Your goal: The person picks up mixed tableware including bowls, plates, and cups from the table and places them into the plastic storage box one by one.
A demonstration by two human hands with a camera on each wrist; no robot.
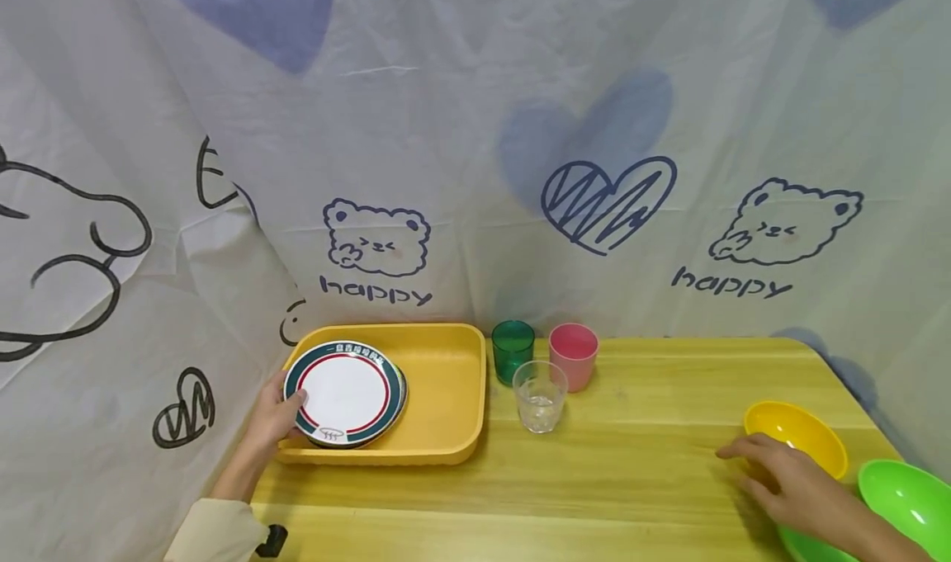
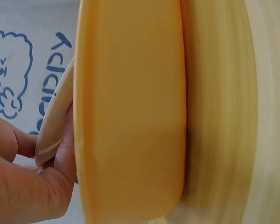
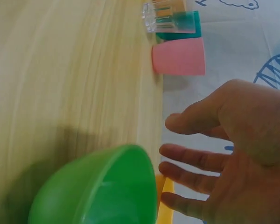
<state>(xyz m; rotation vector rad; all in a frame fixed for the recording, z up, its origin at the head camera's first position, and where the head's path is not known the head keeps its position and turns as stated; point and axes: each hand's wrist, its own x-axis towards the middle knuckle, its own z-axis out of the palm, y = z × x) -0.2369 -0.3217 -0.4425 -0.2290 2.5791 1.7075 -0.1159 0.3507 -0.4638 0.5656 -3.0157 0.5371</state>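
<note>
My left hand [image 1: 276, 413] pinches the edge of a white plate [image 1: 345, 401] with a dark green rim and a red ring, thumb on top. Edges of more plates show beneath it. The stack is over the left part of a yellow tray [image 1: 446, 397]; in the left wrist view the fingers pass between the plate [image 2: 58, 107] and the tray's wall [image 2: 130, 116]. On the right, my right hand [image 1: 798, 488] hovers near a yellow bowl [image 1: 798, 434] and holds nothing. Its fingers [image 3: 191, 156] are spread and slightly bent in the right wrist view, close to a green bowl [image 3: 93, 186].
A dark green cup [image 1: 513, 351], a pink cup [image 1: 574, 356] and a clear cup [image 1: 540, 397] stand right of the tray. A bright green bowl [image 1: 910, 504] is at the right edge, with another green piece [image 1: 810, 548] under my right hand. A printed cloth [image 1: 475, 133] hangs behind the table.
</note>
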